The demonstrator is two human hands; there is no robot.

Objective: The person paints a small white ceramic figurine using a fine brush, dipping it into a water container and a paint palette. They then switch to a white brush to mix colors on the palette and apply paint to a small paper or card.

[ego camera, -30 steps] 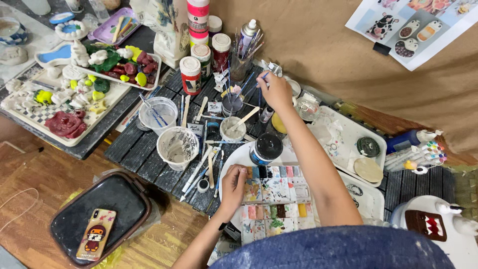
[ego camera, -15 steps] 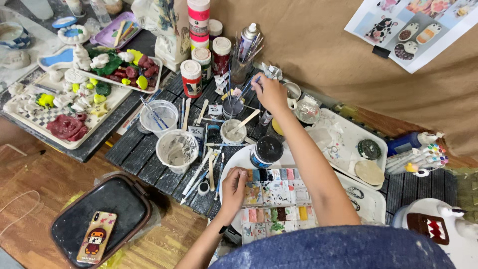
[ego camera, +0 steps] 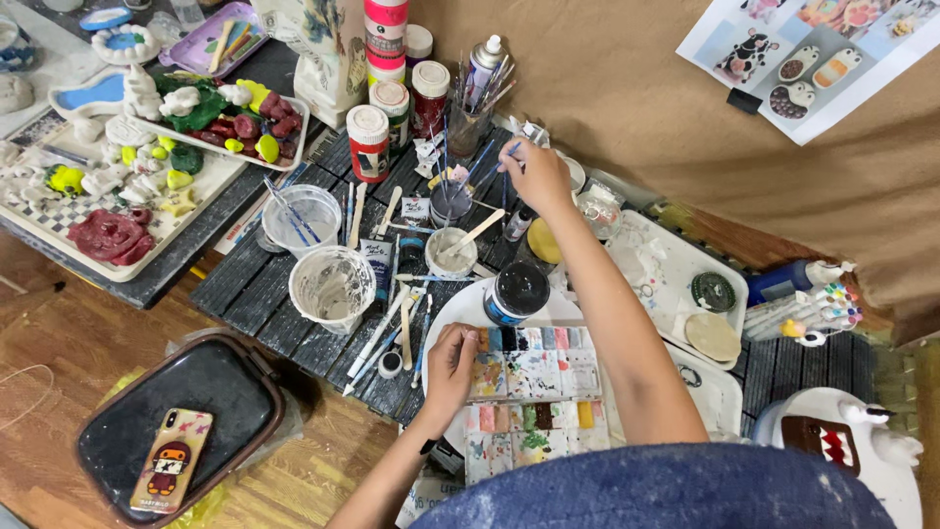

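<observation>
Nearest, at 6 o'clock: left hand [ego camera: 452, 364] lies curled over the left edge of the paint palette [ego camera: 534, 387], fingers bent on its rim, likely pinning it so it doesn't slide on the slatted table [ego camera: 257, 284]. Just beyond, at 12 of the palette, a dark-lidded paint jar [ego camera: 516, 291] stands on the white plate [ego camera: 458, 306], close for reloading. At 10 o'clock, two cloudy rinse cups [ego camera: 333, 284], loose brushes beside them. Further out, right hand [ego camera: 537, 174] is closed in a pinch on a blue-handled paintbrush [ego camera: 490, 163], tip angled down toward the small dark water cup [ego camera: 450, 203], presumably rinsing or dipping. Far 12 o'clock: paint bottles [ego camera: 370, 142] and a brush holder [ego camera: 468, 122], clustered within reach.
</observation>
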